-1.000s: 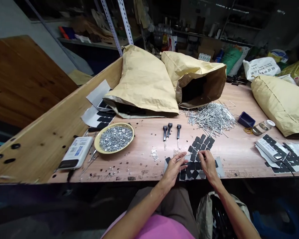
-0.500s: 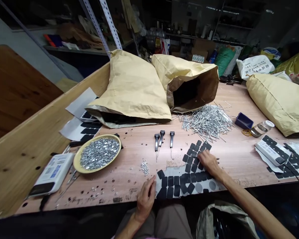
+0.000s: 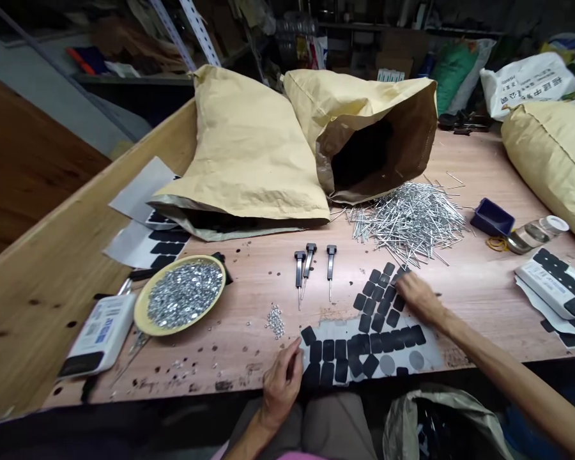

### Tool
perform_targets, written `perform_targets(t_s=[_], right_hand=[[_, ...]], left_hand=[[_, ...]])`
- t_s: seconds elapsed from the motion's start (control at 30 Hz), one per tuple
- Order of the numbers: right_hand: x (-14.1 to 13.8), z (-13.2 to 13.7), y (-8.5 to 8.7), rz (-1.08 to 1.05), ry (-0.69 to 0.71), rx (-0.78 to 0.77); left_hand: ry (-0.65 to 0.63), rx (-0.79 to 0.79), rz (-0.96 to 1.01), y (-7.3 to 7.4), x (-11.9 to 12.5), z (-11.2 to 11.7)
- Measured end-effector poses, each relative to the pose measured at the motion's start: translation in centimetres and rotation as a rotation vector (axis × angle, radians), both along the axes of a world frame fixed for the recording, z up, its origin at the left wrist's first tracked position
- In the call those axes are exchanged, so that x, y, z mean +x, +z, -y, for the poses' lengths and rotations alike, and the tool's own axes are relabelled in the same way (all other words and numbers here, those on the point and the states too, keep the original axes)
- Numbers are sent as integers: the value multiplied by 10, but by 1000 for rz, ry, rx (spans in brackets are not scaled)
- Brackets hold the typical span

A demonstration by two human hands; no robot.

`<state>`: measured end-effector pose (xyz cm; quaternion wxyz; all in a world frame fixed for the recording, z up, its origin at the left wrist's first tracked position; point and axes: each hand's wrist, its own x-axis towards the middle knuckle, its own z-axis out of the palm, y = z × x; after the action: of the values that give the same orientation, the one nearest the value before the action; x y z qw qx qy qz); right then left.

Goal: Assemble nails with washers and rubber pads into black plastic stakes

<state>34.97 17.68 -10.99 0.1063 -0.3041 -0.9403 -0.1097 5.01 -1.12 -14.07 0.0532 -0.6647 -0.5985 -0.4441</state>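
Black pads (image 3: 381, 295) lying loose right of centre, above grey backing sheet (image 3: 429, 358) at lower centre. Right hand (image 3: 419, 299) is touching them, fingers bent; pinch not discernible. Left hand (image 3: 278, 382), curled, is thumbing sheet's left edge. Advisable: pinning sheet flat, lifting pads singly.

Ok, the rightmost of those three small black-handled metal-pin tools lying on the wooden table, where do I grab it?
Pinch the rightmost tool by its thick black handle at the far end, coming from above and from the right. It lies flat, its thin metal pin points towards you, and the two other tools crowd its left side.
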Motion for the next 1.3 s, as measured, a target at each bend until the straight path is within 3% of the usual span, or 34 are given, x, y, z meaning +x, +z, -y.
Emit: perform_targets(t_s=[0.07, 0.2, 0.3, 0.47, 0.63, 0.73, 0.8, 0.9, 1.03, 1.17, 1.23, 1.3], right_hand=[[1, 0, 1, 19, 93, -36], [-3, 1, 0, -85, -38, -19], [-11, 2, 2, -55, 63, -85], [-18, 1, 6, -113, -214, -121], [-27, 18, -1, -4, -94, -140], [-35, 22, 3, -2, -131, -130], [-37, 27, 14, -30, -180, -157], [-29, 53, 42, -126, -249, -248], [6, 136, 78, -202, -326, -358], [52, 213, 86, -93, -475, -389], [60, 222, 85, -46, -518, -251], [47, 209, 86, -72, -524, -167]], left_hand=[[3, -7, -20, 1, 1, -1], [19, 2, -64, 2, 1, -2], [24, 1, -67, 3, 2, -2], [33, 0, -46, 1, 2, -1], [34, 5, -6, -4, 3, -1], [26, 32, 40, -5, 3, -1], [28, 34, 62, -5, 3, -1], [37, 1, 89, -4, 2, 1], [37, -31, 130, -3, 2, 4], [32, -28, 149, -2, 3, 3], [31, -26, 157, -1, 4, 1], [36, -37, 177, 0, 4, -1]])
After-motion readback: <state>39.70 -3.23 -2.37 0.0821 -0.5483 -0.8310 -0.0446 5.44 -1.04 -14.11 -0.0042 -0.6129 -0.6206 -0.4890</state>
